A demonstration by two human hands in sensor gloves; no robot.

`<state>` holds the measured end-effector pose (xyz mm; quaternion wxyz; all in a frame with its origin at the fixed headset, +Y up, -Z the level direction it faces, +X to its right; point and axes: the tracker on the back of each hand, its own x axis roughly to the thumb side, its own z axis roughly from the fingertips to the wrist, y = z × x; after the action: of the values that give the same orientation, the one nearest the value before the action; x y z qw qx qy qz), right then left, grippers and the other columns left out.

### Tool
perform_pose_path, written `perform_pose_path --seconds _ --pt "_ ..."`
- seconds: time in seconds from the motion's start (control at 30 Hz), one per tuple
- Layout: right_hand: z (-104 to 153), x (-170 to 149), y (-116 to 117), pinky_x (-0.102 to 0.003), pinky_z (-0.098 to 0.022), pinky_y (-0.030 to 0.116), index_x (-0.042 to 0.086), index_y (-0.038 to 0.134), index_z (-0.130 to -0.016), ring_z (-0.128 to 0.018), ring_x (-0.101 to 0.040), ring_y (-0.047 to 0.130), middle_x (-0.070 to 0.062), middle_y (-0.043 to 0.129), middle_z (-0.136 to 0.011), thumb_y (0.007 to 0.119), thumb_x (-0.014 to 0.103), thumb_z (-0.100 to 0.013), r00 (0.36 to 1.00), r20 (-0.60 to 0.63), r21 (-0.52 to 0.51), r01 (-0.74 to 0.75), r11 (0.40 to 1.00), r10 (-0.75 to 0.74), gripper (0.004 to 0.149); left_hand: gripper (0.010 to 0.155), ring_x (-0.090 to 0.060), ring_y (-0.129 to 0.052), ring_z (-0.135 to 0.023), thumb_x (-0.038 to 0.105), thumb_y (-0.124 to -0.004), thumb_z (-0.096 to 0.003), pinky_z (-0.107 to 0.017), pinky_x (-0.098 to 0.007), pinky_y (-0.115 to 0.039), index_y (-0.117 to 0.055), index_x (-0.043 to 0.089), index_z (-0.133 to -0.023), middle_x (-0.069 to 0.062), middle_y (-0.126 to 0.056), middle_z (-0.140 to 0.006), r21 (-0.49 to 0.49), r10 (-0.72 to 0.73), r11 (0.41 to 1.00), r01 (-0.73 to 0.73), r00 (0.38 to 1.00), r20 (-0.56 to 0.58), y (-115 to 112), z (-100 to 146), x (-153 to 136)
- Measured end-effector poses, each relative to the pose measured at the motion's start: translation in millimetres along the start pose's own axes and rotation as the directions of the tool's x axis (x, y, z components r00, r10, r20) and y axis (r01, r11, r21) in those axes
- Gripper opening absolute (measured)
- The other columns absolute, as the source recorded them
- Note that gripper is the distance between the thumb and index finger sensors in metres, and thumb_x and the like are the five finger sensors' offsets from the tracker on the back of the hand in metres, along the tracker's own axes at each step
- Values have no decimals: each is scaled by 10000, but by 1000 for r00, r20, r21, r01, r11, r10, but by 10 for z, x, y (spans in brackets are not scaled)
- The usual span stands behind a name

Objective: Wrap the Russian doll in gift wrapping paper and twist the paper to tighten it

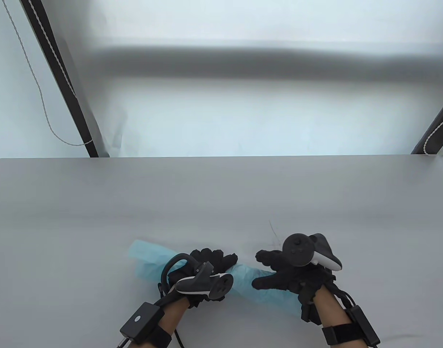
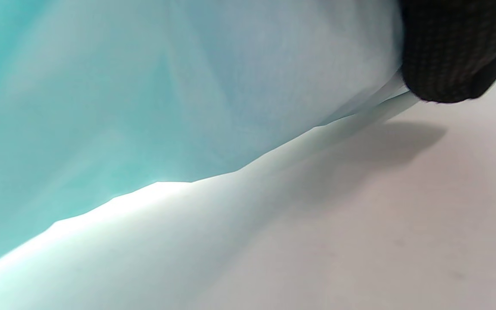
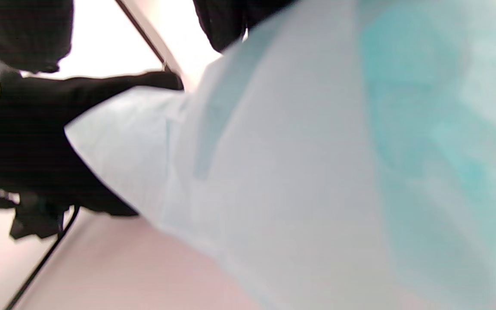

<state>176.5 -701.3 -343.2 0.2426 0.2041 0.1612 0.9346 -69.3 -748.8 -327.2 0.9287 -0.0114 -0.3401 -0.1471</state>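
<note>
A light blue sheet of wrapping paper lies rolled into a long bundle near the front of the grey table. The doll is hidden inside it. My left hand has its fingers curled over the middle of the bundle and grips it. My right hand is spread over the bundle's right part, with thumb and fingers apart and the paper running under the palm. The left wrist view shows the paper lifting off the table beside a gloved fingertip. The right wrist view is filled by the paper.
The bundle's loose left end flares open on the table. Dark slanted posts stand behind the table at the left and right. A thin cord hangs at the far left. A hair-like mark lies beyond the right hand.
</note>
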Motion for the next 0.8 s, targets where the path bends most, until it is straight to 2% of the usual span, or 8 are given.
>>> perform_pose_path --seconds 0.1,0.3,0.37,0.4,0.5,0.6,0.73,0.8 --pt "31 42 -43 -675 -746 613 126 587 -1198 -1047 -533 711 -305 692 -1192 816 713 -498 997 -35 -73 -71 995 69 942 1072 -437 -774 -1011 684 -973 -332 -627 -679 -717 -324 376 -1128 -123 -635 -1176 46 -49 998 49 999 -19 57 29 -15" --pt "-140 93 270 -705 -779 555 22 290 -1251 -1111 -574 614 -367 404 -1288 883 728 -402 938 -68 221 -317 922 339 1253 1069 -435 -750 -1020 676 -984 -331 -637 -680 -704 -316 401 -1120 -123 -615 -1181 174 -90 980 94 995 -29 229 133 -25" --pt "-159 84 327 -758 -772 485 0 273 -1244 -1104 -543 654 -356 572 -1239 907 700 -405 917 -96 208 -361 909 386 1264 1077 -418 -760 -1012 691 -978 -327 -634 -675 -714 -321 384 -1124 -129 -627 -1169 206 -75 975 84 996 -49 287 181 -81" --pt "-179 86 343 -748 -766 518 -3 310 -1235 -1050 -461 769 -266 743 -1154 915 688 -411 913 -91 207 -372 905 397 1234 1088 -412 -761 -1011 694 -979 -325 -634 -676 -713 -321 368 -1128 -129 -631 -1166 212 -54 975 64 997 -54 294 204 -93" --pt "-195 141 365 -714 -756 578 24 447 -1210 -856 -312 889 -19 903 -874 962 595 -450 914 -115 130 -374 918 389 1081 1102 -398 -771 -1005 702 -972 -325 -631 -663 -724 -325 327 -1134 -127 -641 -1160 218 -58 973 71 996 -66 307 235 -99" --pt "-219 189 339 -625 -706 693 198 747 -1042 -601 -208 946 82 905 -591 980 469 -513 934 -141 53 -323 945 327 639 1107 -397 -770 -1006 707 -965 -327 -634 -659 -722 -321 313 -1136 -125 -639 -1161 218 -29 975 46 996 -79 322 238 -138" --pt "-204 167 381 -646 -723 667 289 831 -950 -756 -276 912 56 898 -678 927 381 -569 935 -147 -44 -332 942 323 404 1104 -395 -773 -1004 715 -952 -331 -637 -652 -722 -317 316 -1140 -127 -638 -1162 193 -17 981 33 996 -83 312 227 -144" --pt "-196 143 414 -681 -755 606 311 841 -927 -1046 -467 724 -192 753 -1130 889 309 -584 931 -127 -26 -349 937 343 345 1101 -392 -776 -1004 719 -950 -329 -642 -653 -717 -319 325 -1140 -123 -639 -1163 181 -21 983 33 997 -72 301 216 -127"
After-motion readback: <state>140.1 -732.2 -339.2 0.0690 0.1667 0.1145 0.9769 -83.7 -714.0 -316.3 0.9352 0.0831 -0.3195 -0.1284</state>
